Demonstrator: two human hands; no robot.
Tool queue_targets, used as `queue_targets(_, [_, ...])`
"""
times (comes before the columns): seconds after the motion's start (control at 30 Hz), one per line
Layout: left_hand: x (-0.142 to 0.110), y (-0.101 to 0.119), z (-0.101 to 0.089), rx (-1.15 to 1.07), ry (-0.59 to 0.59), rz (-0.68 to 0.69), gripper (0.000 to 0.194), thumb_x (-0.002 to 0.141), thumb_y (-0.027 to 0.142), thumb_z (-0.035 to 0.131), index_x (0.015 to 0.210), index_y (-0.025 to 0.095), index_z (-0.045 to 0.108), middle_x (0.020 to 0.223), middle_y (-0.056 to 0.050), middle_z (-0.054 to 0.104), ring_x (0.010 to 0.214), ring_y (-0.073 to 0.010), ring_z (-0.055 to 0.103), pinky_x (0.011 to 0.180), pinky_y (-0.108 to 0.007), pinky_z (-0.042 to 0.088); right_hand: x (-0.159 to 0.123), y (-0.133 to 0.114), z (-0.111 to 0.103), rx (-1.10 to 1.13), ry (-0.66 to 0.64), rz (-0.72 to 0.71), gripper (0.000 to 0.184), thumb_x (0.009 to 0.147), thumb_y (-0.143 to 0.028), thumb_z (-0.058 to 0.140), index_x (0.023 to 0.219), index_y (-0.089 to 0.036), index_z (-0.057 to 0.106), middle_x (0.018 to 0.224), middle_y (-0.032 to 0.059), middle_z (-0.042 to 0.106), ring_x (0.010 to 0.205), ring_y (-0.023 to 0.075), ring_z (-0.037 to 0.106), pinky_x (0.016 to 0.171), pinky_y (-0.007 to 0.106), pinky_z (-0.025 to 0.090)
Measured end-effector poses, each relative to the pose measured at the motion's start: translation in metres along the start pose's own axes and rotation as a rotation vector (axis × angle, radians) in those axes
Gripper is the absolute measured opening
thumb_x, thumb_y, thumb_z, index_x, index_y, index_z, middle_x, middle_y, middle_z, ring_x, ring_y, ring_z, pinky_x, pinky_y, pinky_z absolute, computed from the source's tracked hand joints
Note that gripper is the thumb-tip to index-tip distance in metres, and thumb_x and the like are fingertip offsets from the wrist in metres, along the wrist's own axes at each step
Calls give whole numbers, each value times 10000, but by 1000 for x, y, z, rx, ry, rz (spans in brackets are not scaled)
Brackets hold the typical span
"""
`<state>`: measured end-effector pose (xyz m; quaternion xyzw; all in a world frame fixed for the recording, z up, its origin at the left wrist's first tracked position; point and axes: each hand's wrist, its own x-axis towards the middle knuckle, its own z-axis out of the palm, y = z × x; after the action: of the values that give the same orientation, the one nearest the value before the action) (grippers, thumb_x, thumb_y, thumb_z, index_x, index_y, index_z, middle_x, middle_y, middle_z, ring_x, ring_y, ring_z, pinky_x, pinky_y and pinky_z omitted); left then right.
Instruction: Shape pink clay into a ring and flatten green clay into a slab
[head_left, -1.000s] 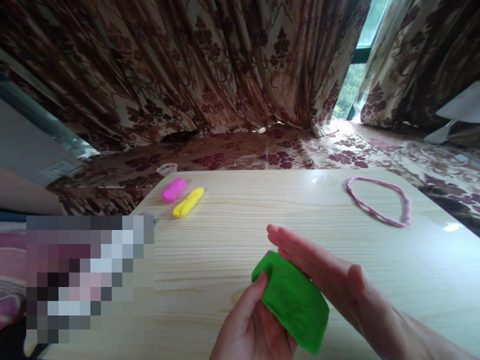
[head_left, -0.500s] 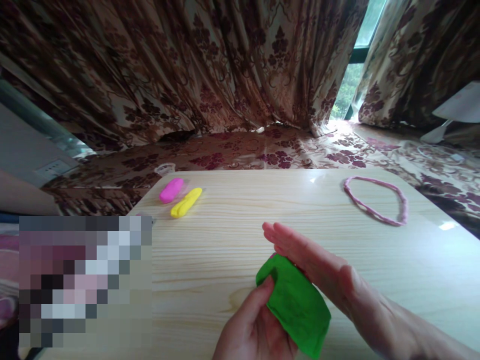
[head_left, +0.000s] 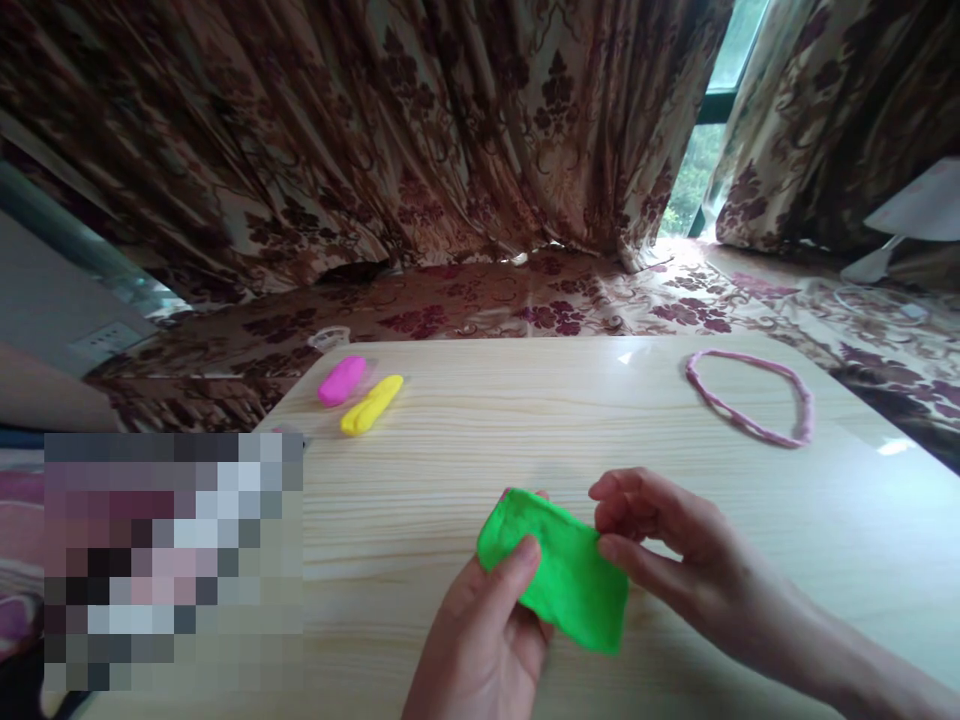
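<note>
A flattened slab of bright green clay [head_left: 559, 570] is held over the light wooden table [head_left: 465, 450], near its front edge. My left hand [head_left: 480, 640] grips the slab from below, thumb pressed on its left end. My right hand [head_left: 667, 545] pinches the slab's right edge between thumb and curled fingers. A little pink shows behind the green slab's upper left corner.
A pink clay roll [head_left: 341, 380] and a yellow clay roll [head_left: 371, 403] lie at the table's far left. A thin pink clay ring [head_left: 750, 395] lies at the far right. Patterned brown curtains [head_left: 420, 140] hang behind, with matching cloth beyond the table.
My right hand was flat against the green slab with fingers stretched; it has now pulled back and curled into a pinch on the slab's right edge. The slab has tilted flatter and shifted slightly left.
</note>
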<state>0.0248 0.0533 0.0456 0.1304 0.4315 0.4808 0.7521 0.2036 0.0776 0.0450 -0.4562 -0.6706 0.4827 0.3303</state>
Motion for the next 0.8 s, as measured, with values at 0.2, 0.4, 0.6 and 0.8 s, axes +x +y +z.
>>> queue_targets(0.2, [3,16,-45,1106,40,654,394,854,294,549,1246,280,509,1315,-44,513,1179,-229,502,1000,-390,403,17,1,-21,-389,-169,-69,162,879,-159,497,896,-234,639,840,-4,622,749,131,576,668,259,469])
queue_targets(0.4, [18,39,-41,1894,-333,1100,396,872,130,484,1249,247,517,1269,0,575,1291,-217,363,1117,-521,160,13,12,-22,-731,-115,-314,298,892,-297,496,1170,-219,572,1200,103,512,1104,232,480,923,385,411])
queue_targets(0.6, [27,35,-29,2005,-463,1073,310,913,287,460,1201,231,559,1251,19,600,1282,-238,392,1102,-577,152,5,18,-18,-877,-225,-379,547,868,-490,483,1353,-250,410,1371,90,416,1338,272,235,1074,477,250])
queue_targets(0.8, [29,39,-34,2136,-486,1045,416,896,251,474,1306,187,455,1382,-23,470,1369,-239,213,1116,-561,114,11,22,-19,-919,-226,-411,545,879,-491,459,1368,-258,396,1373,95,422,1351,282,220,1077,504,224])
